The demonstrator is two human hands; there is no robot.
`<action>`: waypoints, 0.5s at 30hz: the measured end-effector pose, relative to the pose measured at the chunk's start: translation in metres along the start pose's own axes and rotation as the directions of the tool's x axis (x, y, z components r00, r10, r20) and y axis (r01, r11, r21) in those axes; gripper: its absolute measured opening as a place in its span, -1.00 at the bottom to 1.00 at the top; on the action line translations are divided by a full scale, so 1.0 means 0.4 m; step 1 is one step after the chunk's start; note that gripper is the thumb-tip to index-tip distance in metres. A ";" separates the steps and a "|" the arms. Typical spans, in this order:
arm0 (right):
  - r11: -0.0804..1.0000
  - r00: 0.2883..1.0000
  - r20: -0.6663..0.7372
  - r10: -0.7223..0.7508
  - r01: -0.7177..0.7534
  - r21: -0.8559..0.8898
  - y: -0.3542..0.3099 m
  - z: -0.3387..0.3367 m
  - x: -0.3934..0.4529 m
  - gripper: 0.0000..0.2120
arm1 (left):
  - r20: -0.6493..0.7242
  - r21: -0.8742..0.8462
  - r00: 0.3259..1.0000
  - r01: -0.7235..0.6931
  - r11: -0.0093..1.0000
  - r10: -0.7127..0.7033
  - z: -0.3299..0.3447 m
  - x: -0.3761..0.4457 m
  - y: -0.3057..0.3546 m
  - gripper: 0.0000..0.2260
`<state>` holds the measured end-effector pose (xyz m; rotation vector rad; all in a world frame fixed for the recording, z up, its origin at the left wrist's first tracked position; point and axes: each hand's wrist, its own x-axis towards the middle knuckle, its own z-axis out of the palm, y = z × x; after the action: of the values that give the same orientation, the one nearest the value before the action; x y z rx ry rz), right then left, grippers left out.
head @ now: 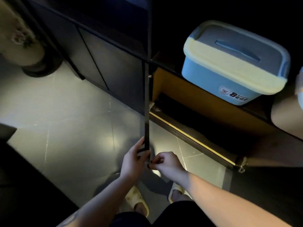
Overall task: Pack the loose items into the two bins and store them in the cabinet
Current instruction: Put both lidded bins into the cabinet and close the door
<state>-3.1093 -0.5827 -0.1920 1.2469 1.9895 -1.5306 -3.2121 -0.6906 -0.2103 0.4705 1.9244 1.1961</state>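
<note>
A blue bin [229, 76] with a pale yellow rim and grey lid stands closed on top of the dark cabinet [205, 102], at the upper right. Below it the cabinet compartment is open, its inside orange and dark. The open cabinet door [146, 99] is seen edge-on as a thin dark strip running down the middle. My left hand [133, 161] grips the door's lower edge. My right hand [165, 163] is curled against the same edge from the other side, fingertips touching it. A second bin is out of view.
Closed dark cabinet doors [98, 63] run along the left. A pale vase or pot [19, 41] stands on the grey tiled floor [65, 120] at the upper left. A pale rounded object [287, 115] sits at the right edge. My slippered feet [139, 203] are below.
</note>
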 end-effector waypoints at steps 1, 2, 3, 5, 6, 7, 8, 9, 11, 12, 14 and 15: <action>1.000 1.000 -0.012 0.008 -0.008 0.030 -0.022 0.038 0.003 -0.77 | -0.017 0.000 1.000 0.002 1.000 -0.002 -0.041 -0.003 -0.015 -0.56; 0.997 0.999 -0.029 0.020 -0.017 0.074 -0.043 0.075 0.006 -0.76 | -0.040 0.014 0.999 -0.003 1.000 0.003 -0.081 -0.004 -0.029 -0.62; 0.991 0.998 -0.045 0.035 -0.029 0.132 -0.065 0.110 0.008 -0.74 | -0.059 0.036 0.998 -0.011 0.999 0.013 -0.118 -0.006 -0.043 -0.66; 0.972 0.996 -0.063 0.070 -0.054 0.227 -0.111 0.176 0.015 -0.71 | -0.089 0.049 0.996 -0.010 0.999 0.015 -0.182 -0.011 -0.067 -0.73; 0.969 0.995 -0.072 0.075 -0.055 0.242 -0.135 0.205 0.020 -0.72 | -0.106 0.032 0.994 -0.003 0.999 0.006 -0.209 -0.012 -0.077 -0.75; 0.967 0.994 -0.083 0.077 -0.054 0.249 -0.159 0.232 0.027 -0.74 | -0.124 0.006 0.992 0.005 1.000 -0.005 -0.233 -0.011 -0.084 -0.77; 0.965 0.992 -0.098 0.080 -0.052 0.257 -0.182 0.256 0.035 -0.77 | -0.143 -0.026 0.990 0.012 1.000 -0.015 -0.256 -0.007 -0.089 -0.78; 0.963 0.990 -0.109 0.085 -0.054 0.264 -0.206 0.277 0.044 -0.80 | -0.163 -0.063 0.986 0.019 0.998 -0.029 -0.277 -0.002 -0.092 -0.79; 0.959 0.989 -0.113 0.097 -0.062 0.275 -0.253 0.316 0.061 -0.84 | -0.206 -0.135 0.977 0.035 0.990 -0.062 -0.319 0.011 -0.094 -0.81; 0.958 0.988 -0.113 0.102 -0.067 0.278 -0.275 0.334 0.071 -0.85 | -0.233 -0.152 0.969 0.043 0.988 -0.078 -0.338 0.018 -0.093 -0.82; 0.963 0.986 -0.126 0.107 -0.072 0.259 -0.317 0.365 0.090 -0.84 | -0.286 -0.145 0.952 0.067 0.987 -0.107 -0.372 0.032 -0.093 -0.84; 0.968 0.984 -0.138 0.112 -0.077 0.239 -0.337 0.378 0.099 -0.82 | -0.305 -0.135 0.945 0.079 0.988 -0.117 -0.384 0.039 -0.091 -0.85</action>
<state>-3.2743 -0.7066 -0.1933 1.5699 1.8468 -1.7067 -3.3392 -0.7858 -0.2137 0.1221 2.0961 1.3767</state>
